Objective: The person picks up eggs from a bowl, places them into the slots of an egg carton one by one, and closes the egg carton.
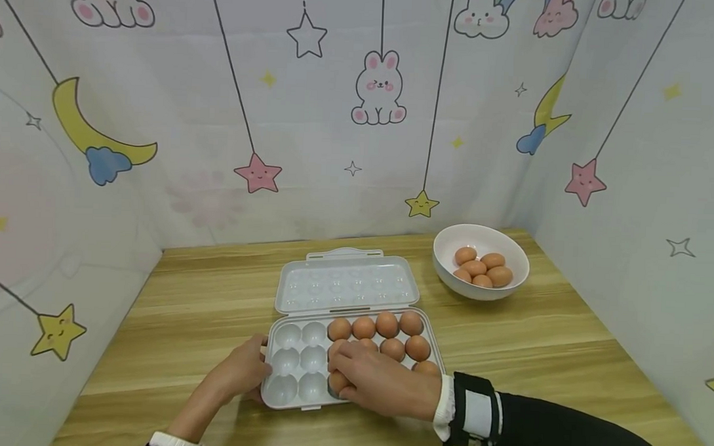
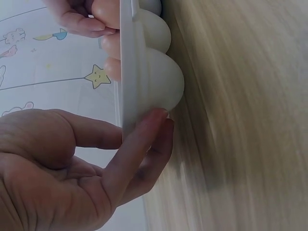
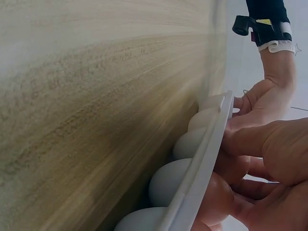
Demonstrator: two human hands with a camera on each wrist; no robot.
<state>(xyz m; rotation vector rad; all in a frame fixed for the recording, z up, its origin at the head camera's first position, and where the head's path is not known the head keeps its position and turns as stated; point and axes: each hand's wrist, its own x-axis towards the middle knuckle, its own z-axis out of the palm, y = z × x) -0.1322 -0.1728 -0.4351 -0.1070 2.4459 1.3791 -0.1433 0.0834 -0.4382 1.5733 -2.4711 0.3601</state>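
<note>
One egg sits in the closely bent fingers of your right hand; six bare cups lie just left of them, along the long axis of the egg carton, whose left end your left hand grips, fingers curled.

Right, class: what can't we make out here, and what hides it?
Head view: part of the front row of the egg carton, covered by the right grip.
Head view: whatever lies under the eggs in the bowl, hidden by them.
Left wrist view: part of the right grip, past the top edge.
Right wrist view: the egg carton's near end, past the bottom edge.
</note>
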